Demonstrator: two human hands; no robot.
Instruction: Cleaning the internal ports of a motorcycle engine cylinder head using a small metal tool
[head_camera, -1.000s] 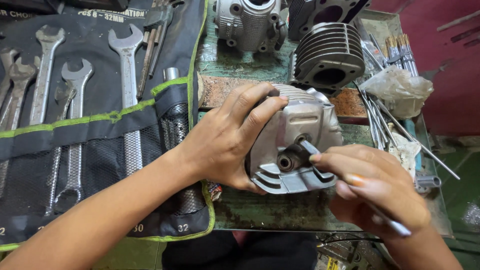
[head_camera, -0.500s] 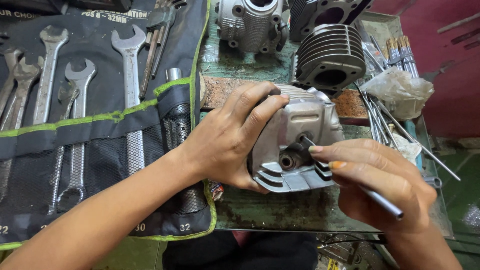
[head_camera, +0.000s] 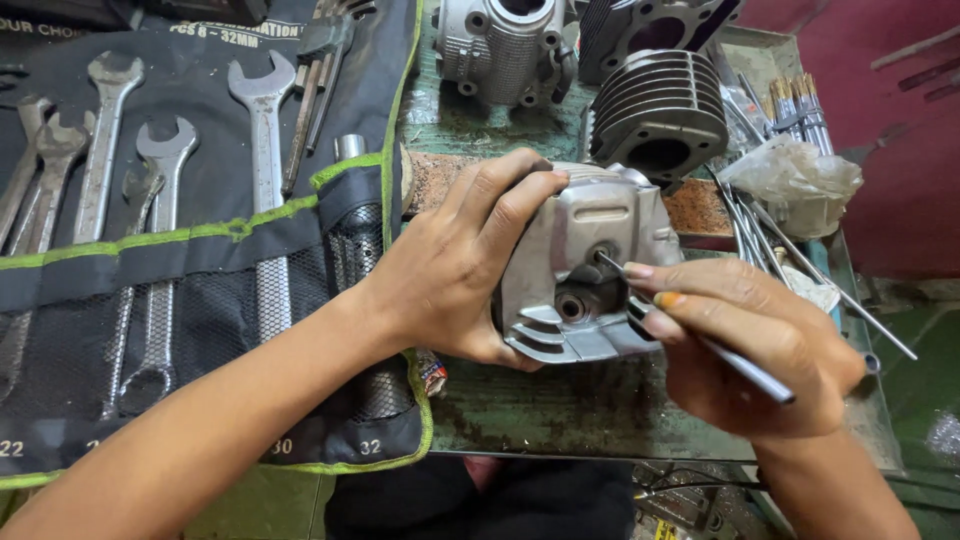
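Crowding a grimy green bench (head_camera: 560, 410) — wrench roll (head_camera: 190, 250), finned cylinders (head_camera: 655, 115).

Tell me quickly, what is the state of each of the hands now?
Left hand: closed around the grey cylinder head.
Right hand: closed on a thin metal rod.

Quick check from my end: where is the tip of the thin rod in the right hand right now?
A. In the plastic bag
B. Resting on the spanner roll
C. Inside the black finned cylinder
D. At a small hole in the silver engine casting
D: the right hand points the thin rod at a small hole in the silver engine casting, which the left hand steadies.
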